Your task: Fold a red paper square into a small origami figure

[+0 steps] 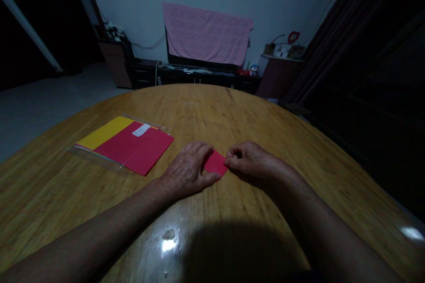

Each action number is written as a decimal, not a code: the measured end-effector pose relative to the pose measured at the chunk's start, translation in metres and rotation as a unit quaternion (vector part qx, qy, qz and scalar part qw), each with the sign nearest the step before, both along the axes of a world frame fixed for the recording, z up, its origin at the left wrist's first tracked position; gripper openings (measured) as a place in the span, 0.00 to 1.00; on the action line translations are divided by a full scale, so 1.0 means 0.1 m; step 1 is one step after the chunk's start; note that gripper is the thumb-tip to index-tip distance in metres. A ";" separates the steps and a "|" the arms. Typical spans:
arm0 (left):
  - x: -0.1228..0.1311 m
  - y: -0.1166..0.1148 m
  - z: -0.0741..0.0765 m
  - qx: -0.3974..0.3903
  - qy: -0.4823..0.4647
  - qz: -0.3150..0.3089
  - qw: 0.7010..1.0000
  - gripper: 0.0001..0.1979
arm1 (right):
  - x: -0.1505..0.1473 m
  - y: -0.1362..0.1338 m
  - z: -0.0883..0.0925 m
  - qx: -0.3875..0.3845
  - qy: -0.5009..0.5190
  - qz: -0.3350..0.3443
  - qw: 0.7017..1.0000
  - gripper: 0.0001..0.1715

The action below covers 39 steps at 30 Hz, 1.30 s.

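A small folded piece of red paper lies on the round wooden table in front of me. My left hand rests flat over its left part, fingers stretched and pressing it down, thumb along its near edge. My right hand has its fingers curled, pinching the paper's right corner between thumb and fingertips. Most of the paper is hidden under the left hand.
To the left lies a clear plastic sleeve with a red sheet and a yellow sheet on it. Beyond the table stand a low cabinet with a pink-cloth-covered screen and a side cabinet.
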State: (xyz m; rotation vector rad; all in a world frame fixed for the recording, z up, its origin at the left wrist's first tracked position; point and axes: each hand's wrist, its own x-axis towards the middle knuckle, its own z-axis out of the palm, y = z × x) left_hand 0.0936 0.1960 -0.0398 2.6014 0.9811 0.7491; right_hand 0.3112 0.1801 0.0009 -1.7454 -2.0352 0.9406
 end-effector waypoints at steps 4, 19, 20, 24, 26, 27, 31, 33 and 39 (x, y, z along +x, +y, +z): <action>0.00 0.01 -0.02 -0.017 -0.009 0.016 1.000 0.37 | -0.03 0.00 -0.02 -0.001 0.011 -0.030 0.999 0.06; -0.05 -0.05 0.06 0.014 -0.092 -0.036 0.995 0.24 | -0.19 0.04 -0.05 -0.087 0.300 -0.176 0.934 0.05; -0.05 -0.05 0.06 0.017 -0.100 -0.038 0.994 0.21 | -0.18 0.04 -0.05 -0.092 0.310 -0.180 0.929 0.04; -0.04 -0.02 0.03 0.021 -0.141 -0.035 0.989 0.11 | -0.16 0.04 -0.07 -0.105 0.331 -0.174 0.921 0.04; -0.04 -0.01 0.02 0.020 -0.152 -0.039 0.987 0.08 | -0.16 0.04 -0.08 -0.104 0.327 -0.172 0.924 0.04; -0.04 -0.01 0.02 0.018 -0.153 -0.041 0.987 0.07 | -0.16 0.04 -0.08 -0.104 0.324 -0.171 0.925 0.04; -0.04 -0.01 0.04 0.011 -0.139 -0.041 0.989 0.07 | -0.17 0.02 -0.06 -0.104 0.305 -0.158 0.934 0.04; -0.04 0.00 0.04 0.013 -0.125 -0.035 0.991 0.09 | -0.15 0.01 -0.06 -0.106 0.263 -0.140 0.949 0.03; -0.03 0.00 0.05 0.008 -0.086 -0.012 0.996 0.09 | -0.03 0.02 -0.05 0.050 0.046 -0.017 0.998 0.05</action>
